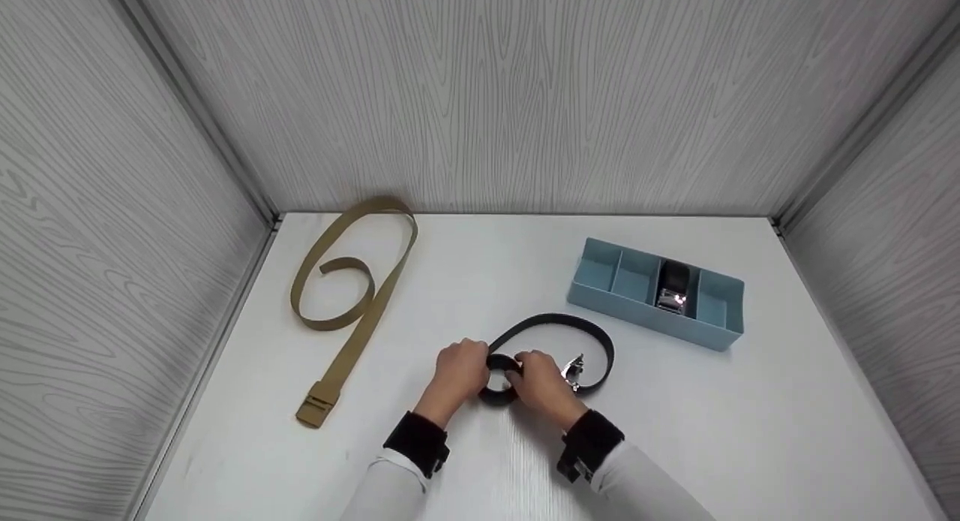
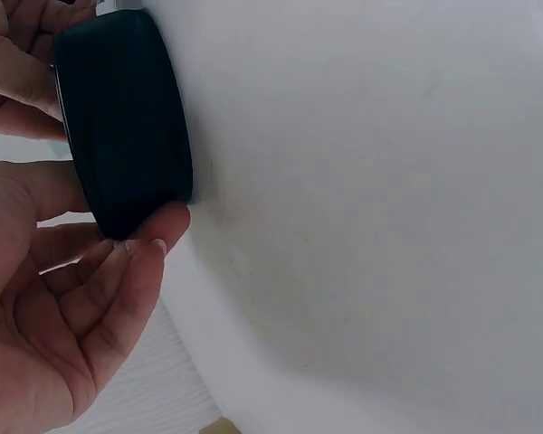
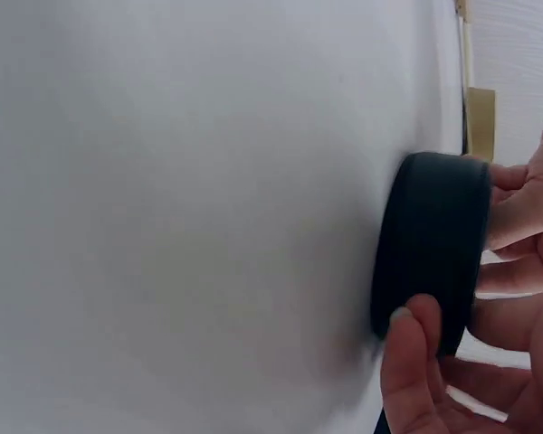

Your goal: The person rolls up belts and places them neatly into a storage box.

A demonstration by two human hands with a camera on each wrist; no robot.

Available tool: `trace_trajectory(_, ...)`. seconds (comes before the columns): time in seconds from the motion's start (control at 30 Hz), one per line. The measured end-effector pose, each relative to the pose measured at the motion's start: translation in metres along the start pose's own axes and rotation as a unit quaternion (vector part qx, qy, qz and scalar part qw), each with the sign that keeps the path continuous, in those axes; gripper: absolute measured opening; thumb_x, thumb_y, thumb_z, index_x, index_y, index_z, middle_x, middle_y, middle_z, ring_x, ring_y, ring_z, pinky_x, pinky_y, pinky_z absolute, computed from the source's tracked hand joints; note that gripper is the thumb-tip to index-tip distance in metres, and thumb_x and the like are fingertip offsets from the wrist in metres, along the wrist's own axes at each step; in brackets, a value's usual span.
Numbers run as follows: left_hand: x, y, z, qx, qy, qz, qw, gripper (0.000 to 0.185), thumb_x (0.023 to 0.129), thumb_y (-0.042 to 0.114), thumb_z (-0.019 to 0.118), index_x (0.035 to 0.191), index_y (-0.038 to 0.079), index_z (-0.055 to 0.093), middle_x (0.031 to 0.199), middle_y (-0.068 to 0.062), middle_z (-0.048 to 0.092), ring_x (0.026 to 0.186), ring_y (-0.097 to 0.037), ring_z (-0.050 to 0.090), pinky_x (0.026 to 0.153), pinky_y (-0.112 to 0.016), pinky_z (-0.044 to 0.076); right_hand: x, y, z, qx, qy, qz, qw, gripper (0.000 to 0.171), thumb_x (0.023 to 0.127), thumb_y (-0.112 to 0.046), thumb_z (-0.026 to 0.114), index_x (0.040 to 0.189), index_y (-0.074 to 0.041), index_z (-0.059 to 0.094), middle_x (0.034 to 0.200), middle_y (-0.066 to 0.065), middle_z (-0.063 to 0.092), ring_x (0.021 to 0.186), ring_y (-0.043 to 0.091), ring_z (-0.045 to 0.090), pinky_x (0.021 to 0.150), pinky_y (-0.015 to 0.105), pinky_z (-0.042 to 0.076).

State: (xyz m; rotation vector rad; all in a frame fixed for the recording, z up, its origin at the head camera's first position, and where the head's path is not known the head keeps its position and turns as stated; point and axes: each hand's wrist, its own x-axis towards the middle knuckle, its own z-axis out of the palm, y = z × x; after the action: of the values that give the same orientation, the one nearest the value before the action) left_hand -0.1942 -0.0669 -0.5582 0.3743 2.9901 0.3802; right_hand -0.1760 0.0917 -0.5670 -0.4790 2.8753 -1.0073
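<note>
A black belt [image 1: 553,319] stands on edge on the white table, one end rolled into a round coil. My left hand [image 1: 461,369] grips the coil at its left side; in the left wrist view its fingertips pinch the dark outer band [image 2: 122,117]. From the right, my right hand [image 1: 544,386] holds the same coil, with thumb and fingers about its wall [image 3: 434,244] in the right wrist view. The unrolled length curves behind and right of my right hand, to a shiny silver buckle [image 1: 574,372] just beside that hand.
A blue divided tray [image 1: 645,314] stands at the back right, with a rolled black belt [image 1: 675,275] and its silver buckle in one compartment. At left lies a tan webbing belt [image 1: 364,333], loosely looped, its buckle [image 1: 316,405] toward the front. Grey wood-grain panels [image 1: 495,100] enclose the table's back and sides.
</note>
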Motion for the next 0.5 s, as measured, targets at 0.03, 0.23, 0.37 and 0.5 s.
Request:
trace_trajectory(0.03, 0.0, 0.0002, 0.0004, 0.0, 0.002, -0.001, 1.0, 0.003, 0.078, 0.006, 0.068, 0.08, 0.003, 0.067, 0.074, -0.01, 0.066, 0.065, -0.026, 0.064, 0.055, -0.04, 0.05, -0.0011, -0.0007, 0.0003, 0.0, 0.0, 0.008, 1.0, 0.005, 0.087, -0.004, 0.066, 0.083, -0.001, 0.067, 0.076, 0.008, 0.063, 0.076, 0.026, 0.062, 0.071, 0.043, 0.05)
trace_trajectory(0.23, -0.0007, 0.0013, -0.0015, -0.013, -0.001, 0.009, 0.9999, 0.007, 0.077, 0.008, 0.072, 0.075, 0.004, 0.066, 0.071, -0.008, 0.065, 0.061, -0.021, 0.06, 0.055, -0.038, 0.049, -0.0011, -0.0023, -0.002, -0.007, -0.013, 0.009, 1.0, 0.016, 0.082, 0.002, 0.065, 0.07, -0.006, 0.059, 0.069, 0.005, 0.059, 0.071, 0.022, 0.057, 0.068, 0.041, 0.048)
trace_trajectory(0.37, -0.0002, 0.0013, -0.0031, -0.012, 0.003, 0.017, 0.9998, 0.013, 0.081, 0.012, 0.075, 0.075, 0.004, 0.067, 0.071, -0.008, 0.065, 0.062, -0.021, 0.061, 0.056, -0.037, 0.049, -0.0003, -0.0003, -0.0018, -0.02, -0.01, -0.019, 1.0, 0.014, 0.087, 0.002, 0.064, 0.075, -0.005, 0.062, 0.072, 0.004, 0.056, 0.072, 0.022, 0.057, 0.067, 0.04, 0.049)
trace_trajectory(0.5, 0.0008, 0.0014, -0.0024, -0.013, 0.004, 0.01, 0.9999, 0.012, 0.083, 0.011, 0.074, 0.077, 0.003, 0.067, 0.073, -0.01, 0.066, 0.066, -0.025, 0.064, 0.057, -0.038, 0.05, -0.0064, 0.0039, -0.0033, -0.061, 0.037, -0.031, 0.997, 0.007, 0.093, -0.005, 0.062, 0.098, -0.001, 0.066, 0.092, 0.011, 0.056, 0.075, 0.026, 0.062, 0.066, 0.039, 0.051)
